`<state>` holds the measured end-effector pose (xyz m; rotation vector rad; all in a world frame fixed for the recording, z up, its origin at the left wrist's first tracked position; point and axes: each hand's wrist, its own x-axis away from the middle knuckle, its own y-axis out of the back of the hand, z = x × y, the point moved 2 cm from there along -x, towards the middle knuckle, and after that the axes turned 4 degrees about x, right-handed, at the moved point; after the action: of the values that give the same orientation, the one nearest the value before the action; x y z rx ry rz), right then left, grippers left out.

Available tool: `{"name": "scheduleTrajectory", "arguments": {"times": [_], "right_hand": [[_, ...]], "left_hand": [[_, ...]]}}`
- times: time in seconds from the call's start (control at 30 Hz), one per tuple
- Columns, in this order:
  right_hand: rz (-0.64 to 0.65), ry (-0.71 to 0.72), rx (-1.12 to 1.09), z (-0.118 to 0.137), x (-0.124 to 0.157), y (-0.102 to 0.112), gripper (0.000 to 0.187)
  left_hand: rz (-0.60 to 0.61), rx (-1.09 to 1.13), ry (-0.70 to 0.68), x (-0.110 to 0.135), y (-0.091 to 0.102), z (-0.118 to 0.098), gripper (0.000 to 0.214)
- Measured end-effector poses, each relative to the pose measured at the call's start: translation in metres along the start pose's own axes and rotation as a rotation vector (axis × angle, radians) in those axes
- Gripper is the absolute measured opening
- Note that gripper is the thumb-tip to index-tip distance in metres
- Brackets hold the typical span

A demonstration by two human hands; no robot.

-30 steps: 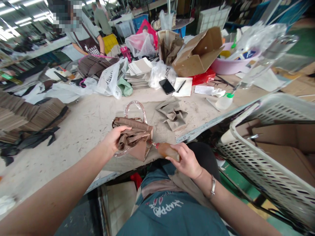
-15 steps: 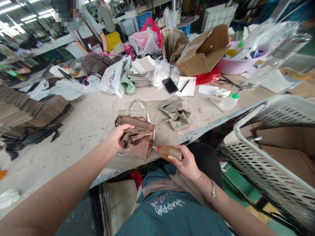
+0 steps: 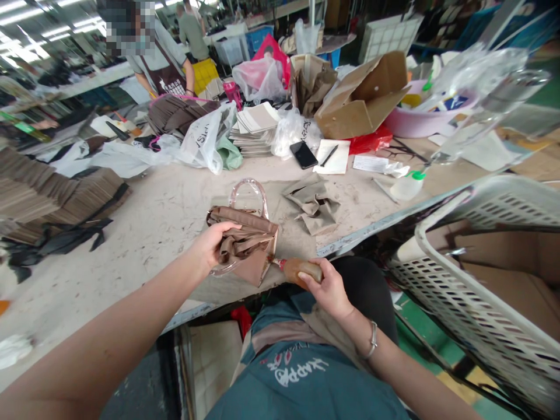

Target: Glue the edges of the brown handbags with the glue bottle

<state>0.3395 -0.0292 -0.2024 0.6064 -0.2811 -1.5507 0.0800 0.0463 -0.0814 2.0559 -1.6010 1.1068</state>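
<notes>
My left hand (image 3: 210, 246) grips a small brown handbag (image 3: 245, 245) with a clear looped handle (image 3: 248, 192), held at the near edge of the worktable (image 3: 144, 227). Its fingers are curled over the bag's crumpled top. My right hand (image 3: 329, 290) is closed round a brown squeeze bottle (image 3: 300, 269) whose red-collared nozzle points at the bag's lower right corner. A crumpled piece of brown material (image 3: 312, 205) lies on the table just beyond the bag.
A white slatted crate (image 3: 490, 280) stands at my right. The far table holds plastic bags, stacked pieces (image 3: 254, 129), a phone (image 3: 303, 155), a notepad with pen, a cardboard box (image 3: 363, 96) and a small white bottle (image 3: 406, 184). Another person (image 3: 153, 55) works at the back left.
The bottle has been drawn slightly closer to the bag's corner, and the view has shifted a little. Both hands keep their grips.
</notes>
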Motion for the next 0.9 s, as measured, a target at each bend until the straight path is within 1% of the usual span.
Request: {"name": "scheduleTrajectory", "arguments": {"times": [0.07, 0.17, 0.3, 0.47, 0.6, 0.67, 0.73, 0.9], "right_hand": [[-0.029, 0.07, 0.041, 0.002, 0.0, 0.002, 0.032], [-0.034, 0.167, 0.068, 0.003, 0.001, 0.004, 0.034], [-0.075, 0.274, 0.085, 0.004, -0.001, 0.012, 0.036], [-0.153, 0.361, 0.097, 0.008, -0.011, 0.03, 0.041], [-0.204, 0.389, 0.084, 0.01, -0.015, 0.043, 0.045], [-0.197, 0.394, 0.074, 0.011, -0.013, 0.044, 0.045], [-0.152, 0.399, 0.067, 0.01, -0.009, 0.042, 0.044], [-0.049, 0.334, 0.035, 0.007, 0.003, 0.026, 0.04]], "left_hand": [[-0.007, 0.004, -0.001, 0.0, -0.001, 0.0, 0.015], [-0.017, 0.011, 0.003, -0.001, -0.002, 0.001, 0.018], [-0.024, 0.009, -0.003, -0.003, -0.003, 0.001, 0.021], [0.003, 0.025, -0.011, -0.004, -0.004, 0.0, 0.02], [-0.009, 0.013, 0.013, -0.004, -0.006, -0.001, 0.017], [-0.019, 0.007, 0.013, -0.004, -0.007, -0.002, 0.014], [-0.019, 0.009, 0.007, -0.005, -0.006, -0.002, 0.014], [-0.023, 0.021, 0.02, -0.005, -0.005, -0.002, 0.017]]}}
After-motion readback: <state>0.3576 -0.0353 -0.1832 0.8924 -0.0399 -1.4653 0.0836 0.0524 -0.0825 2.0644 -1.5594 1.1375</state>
